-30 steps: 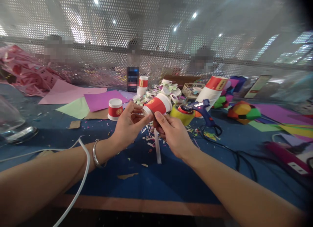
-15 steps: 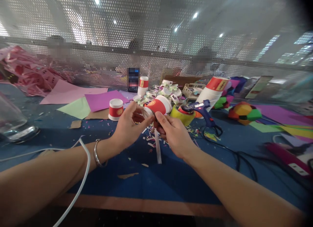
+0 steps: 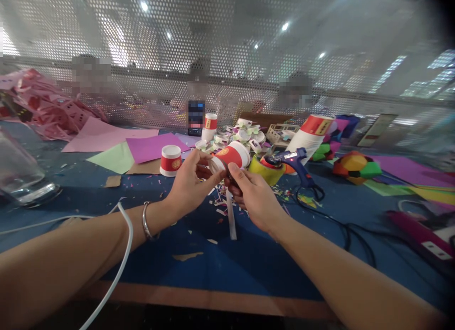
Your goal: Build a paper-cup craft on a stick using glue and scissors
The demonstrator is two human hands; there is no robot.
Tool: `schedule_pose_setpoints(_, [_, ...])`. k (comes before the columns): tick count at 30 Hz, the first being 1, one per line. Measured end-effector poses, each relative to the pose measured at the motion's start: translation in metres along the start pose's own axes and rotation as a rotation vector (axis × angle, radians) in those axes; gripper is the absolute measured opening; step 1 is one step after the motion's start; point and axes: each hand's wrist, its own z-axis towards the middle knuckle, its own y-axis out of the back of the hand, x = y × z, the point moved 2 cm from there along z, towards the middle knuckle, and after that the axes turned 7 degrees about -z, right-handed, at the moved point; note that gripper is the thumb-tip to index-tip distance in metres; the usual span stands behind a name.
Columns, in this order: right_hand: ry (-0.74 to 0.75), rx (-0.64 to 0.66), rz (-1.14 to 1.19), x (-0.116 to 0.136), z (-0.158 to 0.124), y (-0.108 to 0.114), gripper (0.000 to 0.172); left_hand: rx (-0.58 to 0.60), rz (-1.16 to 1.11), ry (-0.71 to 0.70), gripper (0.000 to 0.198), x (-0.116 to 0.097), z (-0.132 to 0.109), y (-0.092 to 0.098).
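Observation:
A red and white paper cup (image 3: 231,154) is tipped on its side between my two hands. My left hand (image 3: 194,178) is closed round one end of it, thumb and fingers pinching the pale edge. Against that same end my right hand (image 3: 254,192) is closed, thumb on top; a small dark thing shows by the thumb, too hidden to name. Below the hands a narrow white strip (image 3: 231,216) runs down toward me; where its upper end goes I cannot see. A second short red and white paper cup (image 3: 171,160) stands upright left of my left hand.
Behind the cup lies a heap of cut cup rings (image 3: 245,133). A blue glue gun (image 3: 293,157) rests on a yellow tape roll (image 3: 266,171), its black cord trailing right. Stacked cups (image 3: 309,135) lean nearby. A white cable (image 3: 124,249) crosses my left forearm. Paper scraps litter the table.
The view has shifted slightly, so everything sits a little lower and farther right. Both hands keep their hold at the cup, with hardly any movement against it.

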Motion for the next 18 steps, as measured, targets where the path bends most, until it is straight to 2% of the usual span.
schedule_pose_setpoints(2, [-0.011, 0.020, 0.015, 0.0007, -0.0005, -0.0002, 0.054, 0.004, -0.025, 0.022, 0.039, 0.0032, 0.0001, -0.0002])
schedule_pose_setpoints(9, [-0.048, 0.019, 0.026, 0.0003, -0.0016, 0.0003, 0.055, 0.045, 0.035, -0.003, 0.035, 0.0043, -0.0047, -0.0007])
schedule_pose_setpoints(18, [-0.020, -0.031, 0.026, -0.0025, -0.0003, -0.0012, 0.054, 0.015, 0.064, -0.024, 0.036, -0.0015, -0.0060, 0.0000])
